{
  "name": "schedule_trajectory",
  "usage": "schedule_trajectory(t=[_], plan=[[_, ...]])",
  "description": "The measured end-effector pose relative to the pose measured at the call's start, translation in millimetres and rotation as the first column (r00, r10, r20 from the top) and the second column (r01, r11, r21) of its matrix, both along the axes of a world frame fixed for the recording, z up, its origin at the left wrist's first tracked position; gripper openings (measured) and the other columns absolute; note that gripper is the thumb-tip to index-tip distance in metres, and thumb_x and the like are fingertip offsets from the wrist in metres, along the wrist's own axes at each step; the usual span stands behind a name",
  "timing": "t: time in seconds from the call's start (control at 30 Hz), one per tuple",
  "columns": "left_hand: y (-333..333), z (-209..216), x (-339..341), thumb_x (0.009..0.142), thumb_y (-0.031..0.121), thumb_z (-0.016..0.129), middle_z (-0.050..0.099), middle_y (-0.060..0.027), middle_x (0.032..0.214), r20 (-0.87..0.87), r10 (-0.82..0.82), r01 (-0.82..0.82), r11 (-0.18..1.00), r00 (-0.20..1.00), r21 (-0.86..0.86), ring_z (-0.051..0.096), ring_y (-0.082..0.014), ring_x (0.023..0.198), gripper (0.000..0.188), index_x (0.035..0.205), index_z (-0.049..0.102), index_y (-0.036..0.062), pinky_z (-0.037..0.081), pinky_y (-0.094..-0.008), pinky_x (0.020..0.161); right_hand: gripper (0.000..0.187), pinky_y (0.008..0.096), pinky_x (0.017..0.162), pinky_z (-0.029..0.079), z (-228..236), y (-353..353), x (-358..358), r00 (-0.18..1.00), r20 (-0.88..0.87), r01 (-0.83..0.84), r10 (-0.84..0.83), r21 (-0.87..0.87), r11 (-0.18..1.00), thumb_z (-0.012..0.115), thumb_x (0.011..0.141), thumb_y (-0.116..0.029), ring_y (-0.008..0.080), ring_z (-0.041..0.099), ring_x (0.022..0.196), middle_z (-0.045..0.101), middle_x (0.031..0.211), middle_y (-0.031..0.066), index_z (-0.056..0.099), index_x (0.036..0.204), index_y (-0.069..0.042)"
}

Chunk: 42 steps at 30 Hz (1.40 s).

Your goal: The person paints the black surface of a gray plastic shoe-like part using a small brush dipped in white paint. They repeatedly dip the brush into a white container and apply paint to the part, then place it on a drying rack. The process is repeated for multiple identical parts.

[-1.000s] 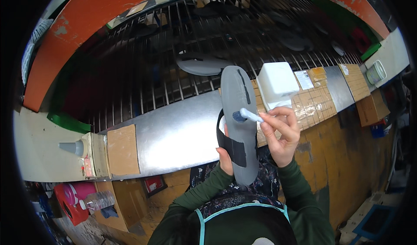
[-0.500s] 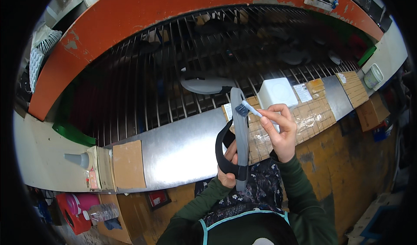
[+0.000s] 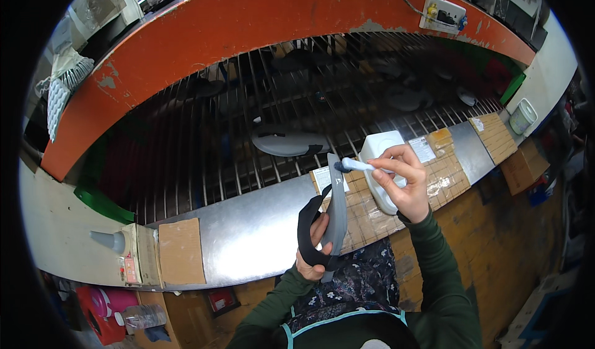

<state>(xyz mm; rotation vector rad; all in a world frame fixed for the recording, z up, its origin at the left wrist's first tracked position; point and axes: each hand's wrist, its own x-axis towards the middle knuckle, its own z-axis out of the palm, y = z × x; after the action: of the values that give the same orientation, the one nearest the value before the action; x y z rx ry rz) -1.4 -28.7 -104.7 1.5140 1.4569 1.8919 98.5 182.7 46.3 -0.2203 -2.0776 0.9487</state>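
My left hand [image 3: 315, 259] is closed around a grey sandal sole [image 3: 337, 209] held on edge, with a wide black strap [image 3: 307, 225] looping off its left side. Between thumb and fingers of my right hand [image 3: 406, 182] is a small brush [image 3: 356, 164] with a pale handle. Its dark bristles touch the upper end of the sole. Behind my right hand stands a white plastic container [image 3: 378, 144], partly hidden by it. Another grey sole [image 3: 285, 143] with black strap ends lies on the bars just beyond.
A rack of metal bars [image 3: 186, 157] runs under an orange panel [image 3: 248, 17], with more dark soles farther in. Along its front edge is a metal ledge [image 3: 248, 219] with cardboard pieces [image 3: 181, 250] on it. A clear bottle [image 3: 144, 316] is at lower left.
The sole in my left hand has tilted and come slightly lower. The brush stays at its upper end, its bristles now turned more edge-on. The whole view has shifted downward a little.
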Motion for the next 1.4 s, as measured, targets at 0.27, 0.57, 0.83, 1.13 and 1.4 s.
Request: schedule_trajectory(t=[0.27, 0.57, 0.83, 1.13, 1.4], plan=[[1, -2, -2, 0.090, 0.057, 0.056, 0.008, -0.0284, 0.157, 0.100, -0.154, 0.147, 0.986, 0.983, 0.079, 0.014, -0.0374, 0.147, 0.104, 0.151, 0.001, -0.0060, 0.011, -0.0491, 0.118, 0.019, 0.0220, 0.061, 0.046, -3, 12, 7, 0.997, 0.058, -0.058, 0.052, 0.113, 0.992, 0.072, 0.081, -0.002, 0.0101, 0.057, 0.078, 0.057, 0.095, 0.0056, 0.075, 0.100, -0.004], [-1, 11, 5, 0.093, 0.070, 0.034, 0.038, -0.0309, 0.145, 0.033, 0.024, -0.024, 1.000, 0.999, 0.010, 0.037, -0.0395, 0.136, 0.097, 0.140, 0.036, -0.0143, 0.027, -0.0453, 0.112, 0.021, 0.0219, 0.062, 0.046, -7, 13, 7, 0.996, 0.077, -0.067, 0.053, 0.196, 0.978, 0.073, 0.079, 0.000, 0.0106, 0.056, 0.075, 0.057, 0.095, 0.0054, 0.075, 0.100, -0.004], [-3, 22, 9, 0.090, 0.074, 0.033, 0.038, -0.0289, 0.145, 0.151, 0.007, -0.002, 0.999, 0.989, -0.034, 0.041, -0.0362, 0.133, 0.102, 0.140, 0.035, -0.0149, 0.031, -0.0432, 0.110, 0.021, 0.0223, 0.062, 0.047, -12, 11, 4, 0.996, 0.079, -0.048, 0.029, 0.262, 0.964, 0.073, 0.079, -0.001, 0.0108, 0.055, 0.073, 0.058, 0.093, 0.0054, 0.075, 0.099, -0.005], [-11, 13, 8, 0.088, 0.074, 0.040, 0.043, -0.0200, 0.142, 0.400, -0.043, 0.102, 0.987, 0.915, -0.127, 0.049, -0.0219, 0.125, 0.107, 0.147, 0.020, -0.0125, 0.042, -0.0335, 0.101, 0.019, 0.0234, 0.062, 0.044, -17, 7, -1, 0.997, 0.074, -0.038, 0.017, 0.296, 0.955, 0.074, 0.079, -0.003, 0.0105, 0.054, 0.072, 0.059, 0.090, 0.0040, 0.076, 0.098, -0.005], [-11, 13, 5, 0.093, 0.068, 0.037, 0.039, -0.0205, 0.146, 0.441, -0.061, 0.126, 0.985, 0.895, -0.119, 0.047, -0.0235, 0.128, 0.100, 0.150, 0.012, -0.0090, 0.041, -0.0344, 0.104, 0.019, 0.0244, 0.064, 0.044, -21, 5, -2, 0.998, 0.067, -0.029, 0.007, 0.323, 0.946, 0.075, 0.078, -0.004, 0.0116, 0.057, 0.069, 0.061, 0.091, 0.0043, 0.076, 0.097, -0.006]])
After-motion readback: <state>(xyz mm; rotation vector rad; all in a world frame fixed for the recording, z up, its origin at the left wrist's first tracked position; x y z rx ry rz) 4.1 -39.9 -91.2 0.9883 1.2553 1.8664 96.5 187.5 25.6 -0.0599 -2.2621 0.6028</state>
